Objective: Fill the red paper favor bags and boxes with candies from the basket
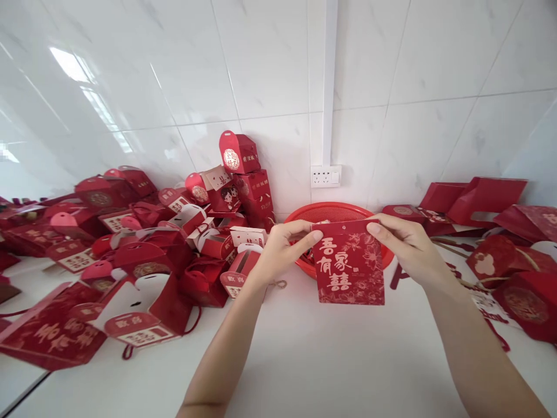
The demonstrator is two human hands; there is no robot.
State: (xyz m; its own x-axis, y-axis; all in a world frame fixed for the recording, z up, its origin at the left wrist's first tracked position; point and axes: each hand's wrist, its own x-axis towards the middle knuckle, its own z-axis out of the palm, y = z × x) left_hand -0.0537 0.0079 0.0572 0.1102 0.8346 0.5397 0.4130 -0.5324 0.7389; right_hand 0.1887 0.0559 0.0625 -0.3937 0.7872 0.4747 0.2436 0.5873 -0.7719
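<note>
Your left hand (pixel 285 247) and right hand (pixel 402 241) are each pinched, thumb against fingers, on the upper corners of a flat red bag (pixel 350 284); you hold it upright (gold characters facing you) on the near side of the red basket (pixel 331 205). Red boxes (pixel 150 255) crowd the left of the white table (pixel 331 366); more red packaging (pixel 528 305) lies right.
</note>
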